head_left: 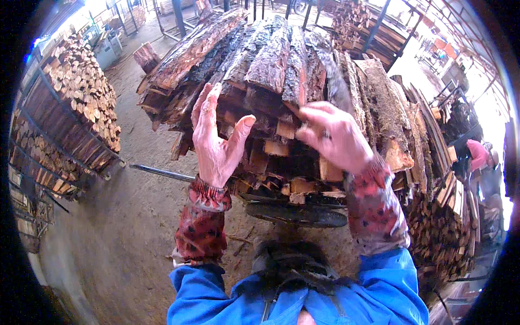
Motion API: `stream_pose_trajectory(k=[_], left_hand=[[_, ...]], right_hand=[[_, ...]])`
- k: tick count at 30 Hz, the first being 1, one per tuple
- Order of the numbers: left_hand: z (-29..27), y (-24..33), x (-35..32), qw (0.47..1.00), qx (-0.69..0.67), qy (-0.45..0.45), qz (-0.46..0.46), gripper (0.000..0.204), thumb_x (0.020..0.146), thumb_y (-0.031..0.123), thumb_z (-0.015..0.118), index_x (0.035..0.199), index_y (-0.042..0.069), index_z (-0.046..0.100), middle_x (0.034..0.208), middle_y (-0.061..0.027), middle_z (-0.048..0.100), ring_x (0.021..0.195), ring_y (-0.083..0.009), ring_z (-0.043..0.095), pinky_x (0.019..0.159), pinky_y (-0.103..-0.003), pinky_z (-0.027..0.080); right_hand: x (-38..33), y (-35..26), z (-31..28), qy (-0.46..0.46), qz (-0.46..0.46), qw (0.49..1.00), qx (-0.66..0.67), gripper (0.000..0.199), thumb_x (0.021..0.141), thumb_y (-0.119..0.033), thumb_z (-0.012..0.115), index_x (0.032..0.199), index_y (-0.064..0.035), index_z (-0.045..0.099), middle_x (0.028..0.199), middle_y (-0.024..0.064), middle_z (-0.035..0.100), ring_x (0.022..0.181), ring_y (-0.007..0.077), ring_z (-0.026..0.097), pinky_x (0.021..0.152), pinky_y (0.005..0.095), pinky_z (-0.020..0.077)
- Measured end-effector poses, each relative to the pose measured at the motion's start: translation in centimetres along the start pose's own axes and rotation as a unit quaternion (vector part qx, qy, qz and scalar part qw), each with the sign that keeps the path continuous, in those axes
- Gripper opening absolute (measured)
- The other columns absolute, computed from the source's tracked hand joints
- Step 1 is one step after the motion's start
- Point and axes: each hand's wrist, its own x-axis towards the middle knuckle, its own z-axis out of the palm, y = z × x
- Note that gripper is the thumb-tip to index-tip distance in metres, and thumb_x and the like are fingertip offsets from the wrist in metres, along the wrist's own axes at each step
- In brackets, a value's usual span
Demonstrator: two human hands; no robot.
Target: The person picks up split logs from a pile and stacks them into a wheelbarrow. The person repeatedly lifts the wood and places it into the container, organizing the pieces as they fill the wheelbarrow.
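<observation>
The left hand is spread and holds nothing. The right hand curls by a thin brown wood strip; I cannot tell if it pinches it. The strip is at the near ends of the long, grey-brown, bark-covered wood slabs. Slow, careful moves seem best, as rough ends may prick.

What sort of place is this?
Likely a sawmill or timber yard shed: rough, bark-covered brown wooden slabs piled before the person, a tall stack of pale-ended cut wood in a dark metal frame at left, and more brown cut wood stacked at lower right.
</observation>
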Motion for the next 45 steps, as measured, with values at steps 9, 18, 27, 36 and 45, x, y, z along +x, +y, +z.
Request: stream_pose_trajectory(k=[9, 18, 27, 36, 45], left_hand=[[2.4, 2.3, -0.5, 0.994, -0.038, 0.012, 0.097, 0.067, 0.083, 0.022, 0.074, 0.138, 0.002, 0.043, 0.139, -0.0148, 0.049, 0.131, -0.0336, 0.041, 0.108, -0.044, 0.034], [2.9, 3.5, -2.4, 0.995, -0.053, -0.014, 0.084, 0.07, 0.08, 0.015, 0.075, 0.139, 0.002, 0.04, 0.137, -0.0177, 0.049, 0.128, -0.038, 0.042, 0.106, -0.047, 0.035], [1.3, 5.6, -5.0, 0.998, -0.028, -0.011, 0.05, 0.072, 0.078, 0.015, 0.077, 0.138, 0.001, 0.039, 0.131, -0.0201, 0.051, 0.123, -0.0399, 0.044, 0.102, -0.049, 0.036], [0.3, 11.6, -14.3, 0.997, -0.019, -0.025, -0.066, 0.049, 0.083, 0.013, 0.07, 0.126, -0.002, 0.051, 0.121, -0.0174, 0.058, 0.114, -0.034, 0.051, 0.102, -0.045, 0.036], [4.3, 16.4, -31.6, 0.93, 0.008, -0.29, -0.225, 0.028, 0.079, 0.009, 0.071, 0.103, 0.004, 0.058, 0.101, -0.0121, 0.063, 0.092, -0.027, 0.061, 0.08, -0.038, 0.048]], right_hand=[[-3.6, 8.8, -3.2, 0.056, 0.165, 0.963, -0.208, 0.054, 0.08, -0.037, 0.071, 0.114, 0.0028, 0.061, 0.098, 0.0227, 0.066, 0.095, 0.0378, 0.063, 0.087, 0.0417, 0.0497], [-1.6, 9.4, -2.1, 0.05, 0.319, 0.946, 0.0, 0.047, 0.079, -0.026, 0.069, 0.116, 0.0016, 0.062, 0.092, 0.0184, 0.069, 0.085, 0.0245, 0.068, 0.076, 0.0339, 0.0525], [-1.7, 3.3, -0.2, -0.04, 0.251, 0.967, 0.026, 0.034, 0.083, -0.03, 0.063, 0.103, -0.0023, 0.062, 0.09, 0.0228, 0.066, 0.087, 0.038, 0.065, 0.075, 0.0437, 0.0512], [-10.3, -0.5, -5.2, 0.09, 0.105, 0.99, 0.023, 0.025, 0.084, -0.017, 0.068, 0.104, -0.003, 0.062, 0.077, 0.0122, 0.058, 0.07, 0.0303, 0.061, 0.062, 0.0388, 0.0504], [-31.7, -0.5, -10.9, 0.059, 0.289, 0.942, 0.16, 0.026, 0.082, -0.017, 0.072, 0.104, -0.0031, 0.067, 0.084, 0.0149, 0.065, 0.071, 0.0313, 0.065, 0.061, 0.0369, 0.0525]])
